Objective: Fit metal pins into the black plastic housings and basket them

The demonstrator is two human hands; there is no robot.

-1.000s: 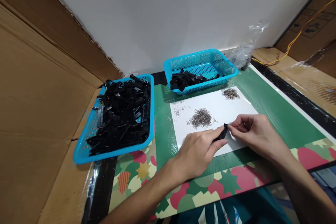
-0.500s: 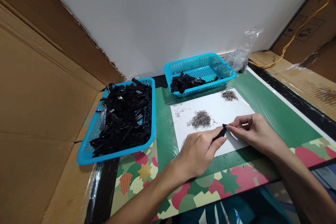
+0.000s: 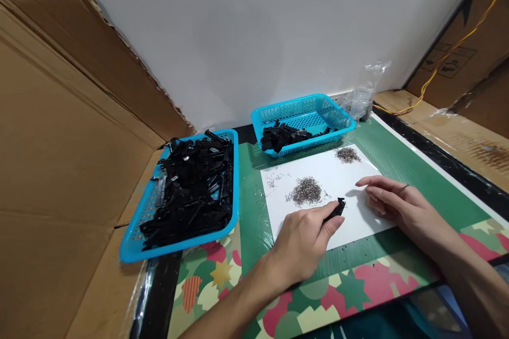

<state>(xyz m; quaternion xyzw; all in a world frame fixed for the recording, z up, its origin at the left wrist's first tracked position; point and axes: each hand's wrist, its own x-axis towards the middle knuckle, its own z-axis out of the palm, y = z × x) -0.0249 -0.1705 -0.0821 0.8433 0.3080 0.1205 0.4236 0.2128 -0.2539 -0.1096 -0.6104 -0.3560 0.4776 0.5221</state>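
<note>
My left hand (image 3: 305,238) rests over a white sheet (image 3: 318,167), its thumb and fingers closed on a small black plastic part (image 3: 338,208). One end of the part sticks out past the fingertips, with a thin wire bit beside it. To the right, my right hand (image 3: 397,204) is apart from the part, fingers loosely spread and holding nothing that I can see. Beyond my left hand lies a heap of tiny metal wire springs or clips (image 3: 307,190), too small to tell which. A smaller metal heap (image 3: 348,155) sits at the sheet's far right corner.
A blue basket (image 3: 235,190) full of black plastic parts (image 3: 191,185) stands at left. Behind the sheet is another blue basket (image 3: 338,140), partly filled. A clear plastic bag (image 3: 363,98) is beside it. Cardboard (image 3: 59,169) walls the left side; a white wall (image 3: 246,37) is behind.
My right hand has let go of the black part's end and moved right, its fingers opening. My left hand keeps its grip. The view has tilted slightly upward.
</note>
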